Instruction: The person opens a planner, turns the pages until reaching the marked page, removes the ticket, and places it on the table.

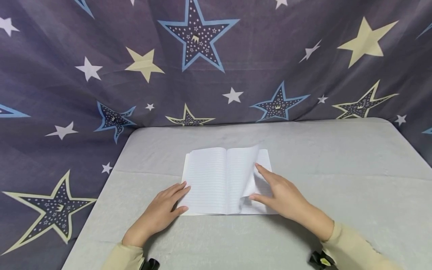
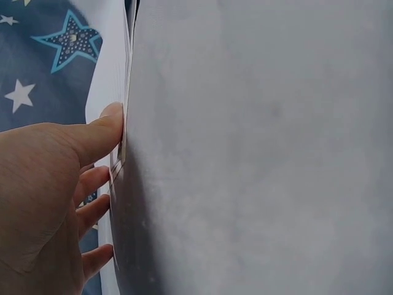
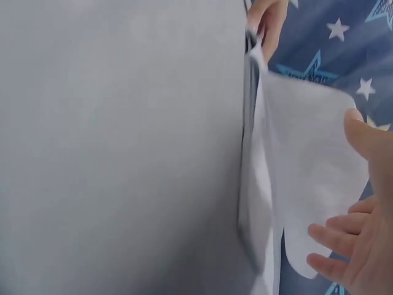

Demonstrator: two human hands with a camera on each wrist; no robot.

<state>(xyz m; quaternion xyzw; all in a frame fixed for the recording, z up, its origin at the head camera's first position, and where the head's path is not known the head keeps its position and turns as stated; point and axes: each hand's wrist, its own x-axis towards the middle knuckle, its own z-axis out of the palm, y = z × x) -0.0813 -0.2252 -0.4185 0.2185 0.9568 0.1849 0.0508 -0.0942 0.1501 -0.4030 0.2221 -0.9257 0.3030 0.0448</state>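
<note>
A notebook (image 1: 207, 180) with ruled pages lies spread flat, its fold running away from me. My left hand (image 1: 162, 210) rests at its left edge; in the left wrist view, the thumb and fingertips of that left hand (image 2: 55, 190) touch the margin of the pages. On the right side one page (image 1: 249, 168) stands partly lifted and curls toward the fold. Fingers spread, my right hand (image 1: 283, 193) touches this raised page at its outer edge. The right wrist view shows the page (image 3: 313, 147) bent up beside the right hand (image 3: 362, 215), thumb and fingers apart.
The notebook lies on a table covered with pale grey cloth (image 1: 337, 168). Behind and to the left hangs a dark curtain (image 1: 256, 48) patterned with stars. Dark devices (image 1: 320, 259) are strapped near both beige cuffs.
</note>
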